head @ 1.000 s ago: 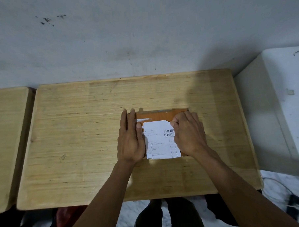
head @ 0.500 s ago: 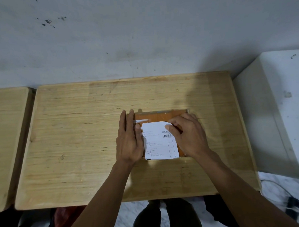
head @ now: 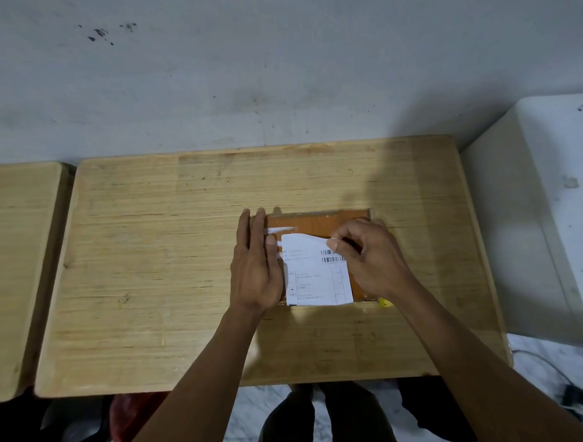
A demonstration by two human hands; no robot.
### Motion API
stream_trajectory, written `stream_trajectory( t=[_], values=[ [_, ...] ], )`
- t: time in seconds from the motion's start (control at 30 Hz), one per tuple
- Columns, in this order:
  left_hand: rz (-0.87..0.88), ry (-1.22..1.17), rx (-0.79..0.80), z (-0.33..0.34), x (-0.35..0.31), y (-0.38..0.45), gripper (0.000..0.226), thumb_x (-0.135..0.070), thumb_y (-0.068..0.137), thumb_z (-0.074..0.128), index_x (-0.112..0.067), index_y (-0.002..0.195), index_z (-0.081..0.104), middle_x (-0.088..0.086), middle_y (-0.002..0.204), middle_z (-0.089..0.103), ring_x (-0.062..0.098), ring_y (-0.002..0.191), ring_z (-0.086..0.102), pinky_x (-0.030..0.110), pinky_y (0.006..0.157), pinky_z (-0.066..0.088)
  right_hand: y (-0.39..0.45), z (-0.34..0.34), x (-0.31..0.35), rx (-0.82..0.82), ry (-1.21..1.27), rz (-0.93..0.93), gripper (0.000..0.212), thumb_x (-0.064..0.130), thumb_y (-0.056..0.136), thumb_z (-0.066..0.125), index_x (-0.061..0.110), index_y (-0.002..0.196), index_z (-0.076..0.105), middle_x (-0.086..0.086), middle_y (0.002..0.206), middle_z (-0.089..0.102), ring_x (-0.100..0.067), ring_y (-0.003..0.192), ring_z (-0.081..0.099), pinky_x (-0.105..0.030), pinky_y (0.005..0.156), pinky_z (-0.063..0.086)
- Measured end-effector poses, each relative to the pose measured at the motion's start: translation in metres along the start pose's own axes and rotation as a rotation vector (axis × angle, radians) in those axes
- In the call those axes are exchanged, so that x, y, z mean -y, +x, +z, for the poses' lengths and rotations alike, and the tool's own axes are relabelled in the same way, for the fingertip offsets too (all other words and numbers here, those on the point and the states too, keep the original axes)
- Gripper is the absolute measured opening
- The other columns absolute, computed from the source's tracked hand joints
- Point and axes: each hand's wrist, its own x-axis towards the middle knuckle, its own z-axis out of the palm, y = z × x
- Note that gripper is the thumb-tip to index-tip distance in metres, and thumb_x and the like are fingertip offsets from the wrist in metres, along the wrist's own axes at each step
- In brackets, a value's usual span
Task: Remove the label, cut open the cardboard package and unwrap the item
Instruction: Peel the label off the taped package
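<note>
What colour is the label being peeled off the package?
White with black print and barcodes; the label shows best in the head view, on the orange-brown package.

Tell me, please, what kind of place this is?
Probably a plain indoor workroom, not a shop or kitchen. A bare wooden table stands against a stained grey wall, a second wooden table sits beside it, and a white cabinet-like box is at the right.

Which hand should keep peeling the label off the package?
Right. The right hand already pinches the label's lifted far corner, while the left hand lies flat, pressing down the package.
</note>
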Motion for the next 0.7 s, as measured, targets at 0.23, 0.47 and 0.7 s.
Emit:
stream_trajectory(
  t=[0.23,0.47,0.7],
  values=[
    [0.005,-0.024,-0.003,-0.001,-0.001,0.0,0.054,-0.035,0.105,0.028,-0.016,0.156,0.027,0.005,0.166,0.014,0.018,0.15,0.024,0.053,0.099,0.05,-0.003,-0.005,-0.003,0.084,0.14,0.088,0.002,0.023,0.09,0.068,0.022,0.088,0.069,0.018,0.103,0.071,-0.005,0.109,0.048,-0.013,0.084,0.036],
    [-0.007,-0.033,-0.024,0.003,0.0,-0.001,0.054,-0.035,0.106,0.026,-0.013,0.156,0.028,0.008,0.165,0.018,-0.022,0.14,0.003,0.05,0.103,0.048,0.0,-0.013,-0.003,0.174,0.269,0.082,0.008,0.014,0.088,0.071,0.014,0.081,0.069,0.011,0.111,0.071,0.002,0.109,0.057,0.0,0.082,0.038],
    [-0.031,-0.024,-0.015,0.004,0.002,-0.002,0.054,-0.035,0.106,0.026,-0.016,0.156,0.026,0.007,0.166,0.016,-0.031,0.132,0.0,0.056,0.103,0.046,0.002,-0.024,-0.003,0.265,0.283,0.029,0.004,0.006,0.087,0.071,0.004,0.084,0.072,0.003,0.112,0.072,-0.003,0.101,0.066,-0.016,0.081,0.052]
  ],
)
